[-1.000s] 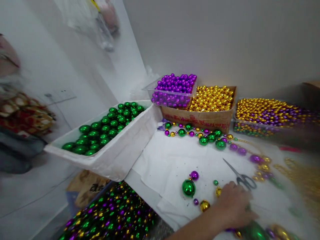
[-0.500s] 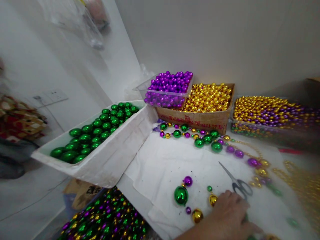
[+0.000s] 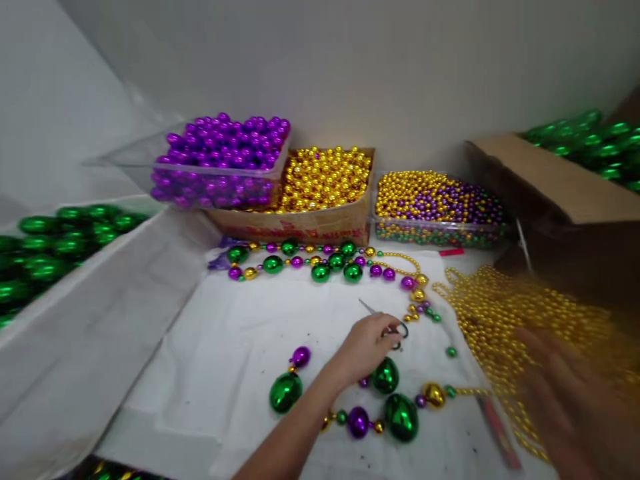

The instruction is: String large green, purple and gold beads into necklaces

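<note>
My left hand point(image 3: 367, 343) reaches over the white cloth point(image 3: 240, 320) with its fingers closed on the dark handles of a pair of scissors point(image 3: 369, 306); the blade points up and left. Blurred by motion, my right hand point(image 3: 570, 407) is at the lower right over the gold bead strands point(image 3: 493, 313). Its fingers look stretched out, and I see nothing held in them. Below my left hand lies a string of large beads, among them a green bead point(image 3: 401, 417), a purple bead point(image 3: 359, 422) and a gold bead point(image 3: 433, 395). My left forearm hides part of it.
Along the wall stand a clear tub of purple beads point(image 3: 220, 160), a carton of gold beads point(image 3: 325, 180) and a tub of small mixed beads point(image 3: 440, 207). A white foam box point(image 3: 115, 320) flanks the left. A cardboard box point(image 3: 565, 177) rises at right. Another bead necklace point(image 3: 273, 264) lies behind.
The view has swung right. My left hand has come onto the scissors' handles, and my right hand now shows at the lower right.
</note>
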Demonstrator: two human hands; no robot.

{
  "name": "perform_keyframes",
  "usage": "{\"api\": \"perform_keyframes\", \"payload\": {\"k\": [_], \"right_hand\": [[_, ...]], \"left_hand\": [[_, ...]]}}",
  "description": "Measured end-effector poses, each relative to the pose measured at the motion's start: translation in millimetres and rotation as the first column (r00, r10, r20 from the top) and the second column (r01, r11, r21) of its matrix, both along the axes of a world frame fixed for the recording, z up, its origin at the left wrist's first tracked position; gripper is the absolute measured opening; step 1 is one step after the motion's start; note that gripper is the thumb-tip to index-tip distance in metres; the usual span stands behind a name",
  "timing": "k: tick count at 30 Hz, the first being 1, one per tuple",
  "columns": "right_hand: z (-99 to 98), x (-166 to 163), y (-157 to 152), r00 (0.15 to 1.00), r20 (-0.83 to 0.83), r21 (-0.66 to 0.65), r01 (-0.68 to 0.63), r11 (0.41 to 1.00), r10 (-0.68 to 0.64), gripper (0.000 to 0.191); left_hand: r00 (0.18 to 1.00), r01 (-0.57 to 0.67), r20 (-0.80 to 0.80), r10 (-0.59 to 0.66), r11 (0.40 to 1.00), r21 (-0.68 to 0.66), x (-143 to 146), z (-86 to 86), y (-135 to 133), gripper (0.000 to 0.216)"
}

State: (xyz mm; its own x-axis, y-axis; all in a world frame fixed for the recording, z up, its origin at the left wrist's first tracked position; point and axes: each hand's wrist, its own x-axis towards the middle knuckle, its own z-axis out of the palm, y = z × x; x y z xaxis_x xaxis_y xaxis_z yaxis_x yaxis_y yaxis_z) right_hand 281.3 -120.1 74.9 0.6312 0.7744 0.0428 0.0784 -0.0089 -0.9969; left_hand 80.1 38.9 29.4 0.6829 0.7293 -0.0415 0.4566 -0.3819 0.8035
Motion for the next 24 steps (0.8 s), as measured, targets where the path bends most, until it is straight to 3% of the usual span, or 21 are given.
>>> {"api": "perform_keyframes", "payload": {"k": [3,8,12,15,17,18,19,21,22,24], "right_hand": [[3.4,-1,-2,0.991,-0.108,-0.019,0.077,0.997,-0.078,0.027],[7.8,-16,-4,0.974,-0.211,-0.064,0.071,0.995,-0.083,0.028],[-2.0,-21,3,0.954,-0.285,-0.11,0.061,0.992,-0.09,0.031],[-19.3,-22,12,0.948,-0.313,-0.16,0.01,0.987,-0.06,0.039],[-30.3,-26,17,0.951,-0.308,-0.213,-0.03,0.977,-0.038,0.045],[-34.2,-29,18,0.954,-0.298,-0.244,-0.056,0.968,-0.02,0.049],[-36.6,-33,19,0.958,-0.287,-0.275,-0.093,0.957,0.011,0.052],[-36.8,-42,19,0.963,-0.26,-0.321,-0.159,0.933,0.075,0.055],[-35.1,-46,19,0.965,-0.245,-0.339,-0.174,0.925,0.092,0.056],[-29.7,-53,19,0.974,-0.206,-0.36,-0.169,0.918,0.099,0.053]], "left_hand": [[1.0,0.006,0.003,-0.007,0.998,0.059,26,-7.2,20,0.022],[0.993,-0.073,-0.084,0.079,0.995,0.071,59,-26.1,36,0.014],[0.994,-0.102,-0.051,0.101,0.995,-0.013,69,-40.3,35,0.009],[0.991,-0.129,0.008,0.131,0.986,-0.103,64,-41.7,36,0.007],[0.977,-0.147,0.111,0.18,0.955,-0.259,53,-38.5,39,0.014],[0.949,-0.135,0.209,0.238,0.901,-0.413,47,-36.2,40,0.018],[0.89,-0.09,0.314,0.33,0.804,-0.587,40,-33.8,42,0.021],[0.704,0.092,0.432,0.563,0.532,-0.842,26,-29.4,44,0.02],[0.622,0.175,0.432,0.653,0.422,-0.89,20,-27.6,44,0.018],[0.544,0.233,0.407,0.734,0.334,-0.913,10,-25.0,44,0.013]]}}
